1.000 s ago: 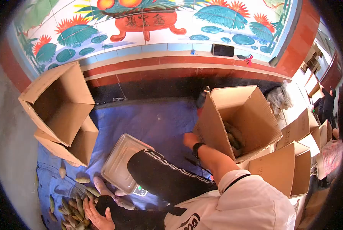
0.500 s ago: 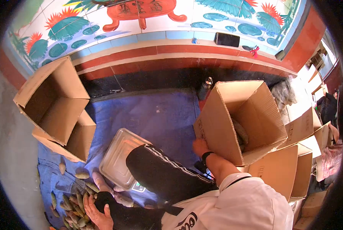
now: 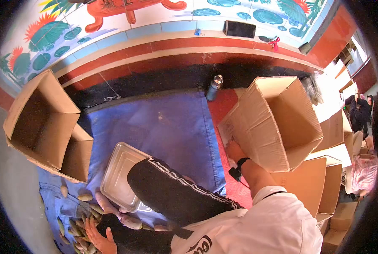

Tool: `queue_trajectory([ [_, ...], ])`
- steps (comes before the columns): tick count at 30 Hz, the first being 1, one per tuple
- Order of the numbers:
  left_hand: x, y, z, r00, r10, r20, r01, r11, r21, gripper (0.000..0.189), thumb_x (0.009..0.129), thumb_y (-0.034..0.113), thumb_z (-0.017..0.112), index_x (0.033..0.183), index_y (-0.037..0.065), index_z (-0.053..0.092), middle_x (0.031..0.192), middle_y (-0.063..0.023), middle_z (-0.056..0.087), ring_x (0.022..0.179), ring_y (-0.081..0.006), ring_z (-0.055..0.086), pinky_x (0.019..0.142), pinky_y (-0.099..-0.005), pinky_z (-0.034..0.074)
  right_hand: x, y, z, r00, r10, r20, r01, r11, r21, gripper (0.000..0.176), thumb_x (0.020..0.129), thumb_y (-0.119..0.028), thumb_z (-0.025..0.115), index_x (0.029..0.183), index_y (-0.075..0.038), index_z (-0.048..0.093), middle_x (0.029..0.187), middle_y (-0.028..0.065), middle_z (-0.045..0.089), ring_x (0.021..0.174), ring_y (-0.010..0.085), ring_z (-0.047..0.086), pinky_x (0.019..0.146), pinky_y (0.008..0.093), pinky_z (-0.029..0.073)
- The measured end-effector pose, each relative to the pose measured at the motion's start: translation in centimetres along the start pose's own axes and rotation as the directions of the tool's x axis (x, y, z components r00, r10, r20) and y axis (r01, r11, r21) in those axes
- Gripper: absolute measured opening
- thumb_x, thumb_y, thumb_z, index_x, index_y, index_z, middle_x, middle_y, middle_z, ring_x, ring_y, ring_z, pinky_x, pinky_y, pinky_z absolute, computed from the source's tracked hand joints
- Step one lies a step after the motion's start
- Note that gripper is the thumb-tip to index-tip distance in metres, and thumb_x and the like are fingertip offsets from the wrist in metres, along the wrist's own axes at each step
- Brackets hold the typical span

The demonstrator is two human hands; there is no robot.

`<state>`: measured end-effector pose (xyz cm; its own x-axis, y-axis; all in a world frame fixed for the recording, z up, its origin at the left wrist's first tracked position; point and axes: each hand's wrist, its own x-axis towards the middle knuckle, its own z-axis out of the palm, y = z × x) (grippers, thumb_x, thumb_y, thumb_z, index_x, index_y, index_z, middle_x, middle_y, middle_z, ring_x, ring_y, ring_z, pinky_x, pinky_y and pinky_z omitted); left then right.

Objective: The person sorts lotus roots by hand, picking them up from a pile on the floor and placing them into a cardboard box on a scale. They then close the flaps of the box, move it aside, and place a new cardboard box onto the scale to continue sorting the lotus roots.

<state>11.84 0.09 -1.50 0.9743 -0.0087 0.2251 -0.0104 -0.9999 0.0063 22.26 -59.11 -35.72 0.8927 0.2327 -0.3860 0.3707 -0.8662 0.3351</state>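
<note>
My left hand (image 3: 99, 238) has its fingers spread over a pile of long, brownish-green tubers or vegetables (image 3: 75, 228) at the lower left. My right hand (image 3: 236, 151), with a black watch at the wrist, grips the lower left side of a tall open cardboard box (image 3: 250, 122). That box leans to the right, and its bottom is hidden from here. Some of the fingers are out of sight against the cardboard. Beside my black-trousered knee lies a clear plastic tub (image 3: 117, 178) on a blue cloth (image 3: 167, 122).
Two open cardboard boxes (image 3: 41, 122) lie at the left. A bottle (image 3: 214, 88) stands near the wall, where red floor covering (image 3: 222, 108) shows. More boxes (image 3: 301, 182) line the right side, with other people (image 3: 359, 112) beyond. A black phone-like slab (image 3: 239, 29) rests on the ledge.
The box at my right hand has tilted and shifted right, exposing red floor covering and the bottle. The long items seen inside it before are now hidden. My left hand stays over the pile.
</note>
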Motion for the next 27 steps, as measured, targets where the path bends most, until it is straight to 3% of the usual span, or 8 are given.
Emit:
queue_trajectory([
  [5,0.1,0.6,0.2,1.0,0.005,0.011,-0.005,0.999,0.047,0.052,0.087,0.043,0.047,0.116,0.0,0.049,0.122,-0.0202,0.046,0.109,-0.0374,0.044,0.094,-0.0449,0.034,-1.6,5.7,-2.8,0.994,-0.026,0.107,0.01,0.989,0.149,0.02,0.073,-0.012,0.053,0.087,-0.007,0.065,0.088,0.0097,0.062,0.091,0.0268,0.055,0.086,0.0401,0.039],
  [6,0.2,0.8,0.2,1.0,0.006,0.009,-0.007,0.999,0.051,0.052,0.087,0.042,0.047,0.116,-0.001,0.049,0.121,-0.0202,0.046,0.109,-0.0375,0.044,0.094,-0.0445,0.034,-1.8,6.3,-4.8,0.989,0.01,0.15,-0.035,0.985,0.166,0.022,0.079,-0.016,0.049,0.095,-0.009,0.064,0.093,0.0106,0.063,0.093,0.0264,0.056,0.089,0.0419,0.039],
  [10,0.5,1.3,0.2,1.0,-0.007,-0.005,0.007,0.998,0.061,0.051,0.087,0.041,0.049,0.116,-0.001,0.049,0.121,-0.0202,0.046,0.109,-0.0371,0.044,0.094,-0.0433,0.034,-1.5,7.0,-6.9,0.959,0.139,0.247,-0.215,0.924,0.315,0.021,0.074,-0.016,0.053,0.09,-0.009,0.064,0.094,0.0128,0.06,0.098,0.0289,0.054,0.087,0.0398,0.041],
  [12,0.4,0.8,0.8,0.999,0.026,0.028,-0.031,0.985,0.17,0.051,0.086,0.039,0.05,0.116,-0.001,0.049,0.12,-0.0207,0.047,0.11,-0.0369,0.044,0.094,-0.0427,0.034,-2.0,7.0,-8.1,0.974,0.168,0.154,-0.209,0.927,0.311,0.019,0.072,-0.016,0.054,0.086,-0.007,0.064,0.088,0.0141,0.061,0.094,0.0282,0.055,0.082,0.0404,0.043],
  [16,0.8,1.7,0.5,0.998,-0.025,0.054,0.02,0.995,0.094,0.052,0.086,0.04,0.05,0.116,-0.002,0.048,0.12,-0.0221,0.047,0.111,-0.0372,0.043,0.094,-0.0431,0.034,-3.6,7.7,-12.0,0.978,0.199,-0.054,-0.173,0.935,0.31,0.016,0.07,-0.016,0.055,0.08,-0.005,0.062,0.082,0.013,0.06,0.089,0.0273,0.056,0.076,0.0402,0.044],
  [22,1.2,1.5,0.5,0.998,0.035,0.05,-0.036,0.999,0.027,0.054,0.086,0.04,0.049,0.116,-0.004,0.048,0.119,-0.0232,0.047,0.109,-0.0379,0.044,0.094,-0.0436,0.035,-7.3,8.8,-24.5,0.863,0.314,-0.396,-0.222,0.939,0.263,0.014,0.071,-0.018,0.055,0.077,-0.006,0.06,0.081,0.0108,0.058,0.083,0.0273,0.053,0.07,0.0392,0.043],
  [25,0.8,1.4,0.7,0.999,0.048,0.007,-0.048,0.999,0.002,0.054,0.086,0.04,0.049,0.116,-0.004,0.048,0.119,-0.0237,0.048,0.108,-0.0383,0.045,0.093,-0.0439,0.035,-10.9,10.5,-31.3,0.785,0.327,-0.526,-0.203,0.938,0.28,0.015,0.072,-0.016,0.056,0.081,-0.005,0.057,0.086,0.0117,0.057,0.084,0.0288,0.053,0.071,0.0396,0.043],
  [27,0.5,1.2,0.8,0.998,0.057,-0.029,-0.058,0.998,-0.02,0.053,0.086,0.04,0.048,0.115,-0.005,0.049,0.118,-0.0239,0.048,0.108,-0.0384,0.045,0.093,-0.044,0.036,-13.8,11.9,-33.0,0.587,0.335,-0.737,-0.11,0.935,0.337,0.013,0.071,-0.011,0.055,0.082,-0.005,0.056,0.092,0.0137,0.056,0.088,0.0304,0.053,0.076,0.0397,0.043],
])
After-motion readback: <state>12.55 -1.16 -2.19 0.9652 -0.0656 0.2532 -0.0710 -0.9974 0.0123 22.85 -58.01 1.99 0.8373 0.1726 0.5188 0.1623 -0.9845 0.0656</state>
